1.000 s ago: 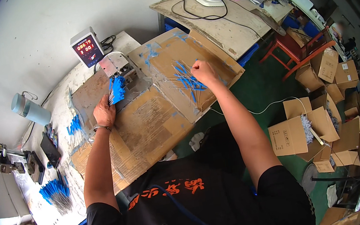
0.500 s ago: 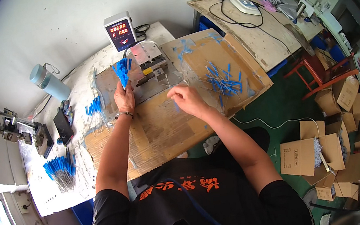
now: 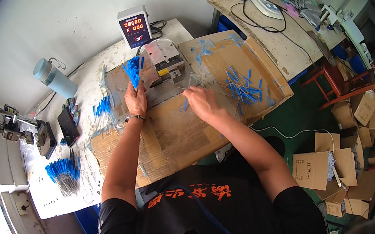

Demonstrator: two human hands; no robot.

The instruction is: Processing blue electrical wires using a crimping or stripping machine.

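My left hand (image 3: 136, 102) is closed round a bundle of thin wires with blue sleeved ends (image 3: 133, 71), the blue ends fanned out above the fist. The fist is just left of a small metal bench machine (image 3: 169, 67) with a yellow label. My right hand (image 3: 202, 102) is closed in a pinch in front of the machine. A small blue strip (image 3: 185, 104) shows under its fingertips; whether they hold it I cannot tell. To the right, loose blue-ended wires (image 3: 243, 87) lie criss-crossed on the cardboard (image 3: 171, 140). More blue-ended wires (image 3: 102, 107) lie left of my left hand.
A counter box with red digits (image 3: 134, 28) stands behind the machine. At left are a pale blue bottle (image 3: 55, 79), a dark phone-like slab (image 3: 68, 126), a clamp-like metal fixture (image 3: 44, 138) and another wire bunch (image 3: 63, 173). Open cartons (image 3: 315, 170) crowd the floor at right.
The view has shifted slightly, moving the scene a little to the right. My right hand has drawn back slightly from the machine's front, its fingers turned lower. The left hand still grips its bundle.
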